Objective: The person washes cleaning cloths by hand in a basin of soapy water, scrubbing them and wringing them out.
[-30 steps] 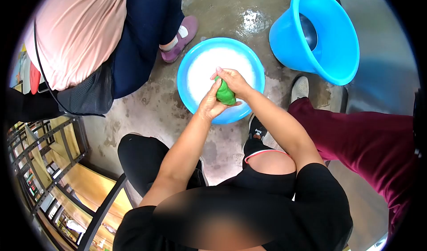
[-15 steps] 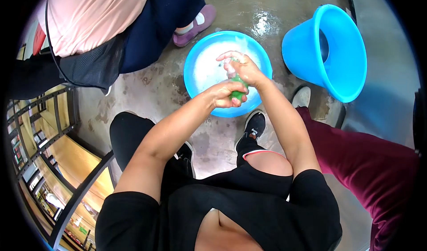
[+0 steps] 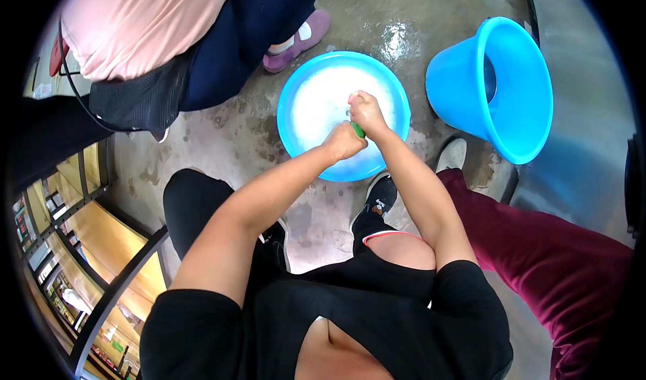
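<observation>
While our left hand (image 3: 344, 141) and right hand (image 3: 368, 114) both clench the cloth (image 3: 358, 130), it spans left-to-right between them, toward one o'clock.

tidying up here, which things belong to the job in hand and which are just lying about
In the job:
green cloth, held by left fingers and right fingers
basin, beneath

Apparently just standing about:
bucket
shelf
</observation>
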Motion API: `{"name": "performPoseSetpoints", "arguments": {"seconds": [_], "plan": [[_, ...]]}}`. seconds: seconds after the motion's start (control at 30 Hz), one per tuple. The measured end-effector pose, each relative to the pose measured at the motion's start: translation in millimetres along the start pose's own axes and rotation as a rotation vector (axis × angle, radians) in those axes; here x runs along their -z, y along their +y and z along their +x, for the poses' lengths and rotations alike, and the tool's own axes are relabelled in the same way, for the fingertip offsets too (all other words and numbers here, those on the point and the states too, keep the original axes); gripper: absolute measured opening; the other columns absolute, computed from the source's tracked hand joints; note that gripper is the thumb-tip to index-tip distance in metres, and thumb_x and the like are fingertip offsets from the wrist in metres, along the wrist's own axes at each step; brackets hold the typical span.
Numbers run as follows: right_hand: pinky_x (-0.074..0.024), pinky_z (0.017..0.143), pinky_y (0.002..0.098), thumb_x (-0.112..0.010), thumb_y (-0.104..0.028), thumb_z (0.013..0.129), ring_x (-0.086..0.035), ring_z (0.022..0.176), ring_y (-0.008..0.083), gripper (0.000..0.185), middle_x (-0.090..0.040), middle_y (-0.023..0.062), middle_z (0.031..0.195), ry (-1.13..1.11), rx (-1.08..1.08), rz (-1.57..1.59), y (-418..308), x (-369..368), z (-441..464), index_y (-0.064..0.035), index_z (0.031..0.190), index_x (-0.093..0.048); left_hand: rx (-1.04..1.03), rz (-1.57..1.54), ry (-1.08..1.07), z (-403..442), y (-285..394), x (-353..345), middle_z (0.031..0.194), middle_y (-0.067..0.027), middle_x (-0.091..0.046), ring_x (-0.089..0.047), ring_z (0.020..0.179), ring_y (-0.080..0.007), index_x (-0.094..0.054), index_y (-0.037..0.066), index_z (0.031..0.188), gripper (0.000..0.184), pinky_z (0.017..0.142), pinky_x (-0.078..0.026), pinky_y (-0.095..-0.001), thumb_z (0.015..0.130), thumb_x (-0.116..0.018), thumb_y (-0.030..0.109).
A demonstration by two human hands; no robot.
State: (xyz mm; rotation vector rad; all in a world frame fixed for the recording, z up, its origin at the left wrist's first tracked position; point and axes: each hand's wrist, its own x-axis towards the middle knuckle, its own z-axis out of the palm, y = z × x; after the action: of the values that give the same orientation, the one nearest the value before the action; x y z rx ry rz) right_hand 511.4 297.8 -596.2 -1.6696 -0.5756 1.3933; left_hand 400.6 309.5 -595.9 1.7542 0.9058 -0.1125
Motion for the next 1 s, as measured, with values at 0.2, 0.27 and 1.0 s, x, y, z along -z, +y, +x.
{"name": "performPoseSetpoints", "arguments": {"seconds": [0.2, 0.27, 1.0], "plan": [[-0.0464, 0.068, 0.0314, -0.045, -0.008, 0.084, -0.058, 0.068, 0.0234, 0.017, -0.057, 0.0117, 0.075, 0.303, 0.239, 0.214, -17, 59, -11, -0.0025, 0.098, -0.051, 0.297, -0.372, -0.041, -40, 29, 95, 0.105, -0.0132, -0.054, -0.055, 0.091, -0.0238, -0.042, 0.001, 0.119, 0.066, 0.068, -0.05, -0.0366, 0.064, -0.072, 0.021], [-0.0446, 0.075, 0.0342, -0.048, -0.009, 0.082, -0.056, 0.079, 0.0257, 0.02, -0.056, 0.0145, 0.085, 0.323, 0.395, -0.127, 2, 71, -4, -0.003, 0.101, -0.051, 0.206, -0.135, 0.146, -24, -56, 89, 0.11, -0.0147, -0.052, -0.053, 0.097, -0.0269, -0.041, 0.001, 0.12, 0.063, 0.075, -0.048, -0.0374, 0.065, -0.069, 0.017], [-0.0382, 0.085, 0.0425, -0.062, -0.001, 0.059, -0.047, 0.098, 0.0366, 0.039, -0.051, 0.0165, 0.1, 0.018, 0.824, -0.573, -16, -20, -38, -0.0058, 0.096, -0.049, 0.376, -1.517, -0.043, 17, -29, 55, 0.114, -0.0152, -0.055, -0.056, 0.099, -0.0269, -0.047, 0.006, 0.121, 0.058, 0.085, -0.046, -0.041, 0.087, -0.039, 0.052]]}}
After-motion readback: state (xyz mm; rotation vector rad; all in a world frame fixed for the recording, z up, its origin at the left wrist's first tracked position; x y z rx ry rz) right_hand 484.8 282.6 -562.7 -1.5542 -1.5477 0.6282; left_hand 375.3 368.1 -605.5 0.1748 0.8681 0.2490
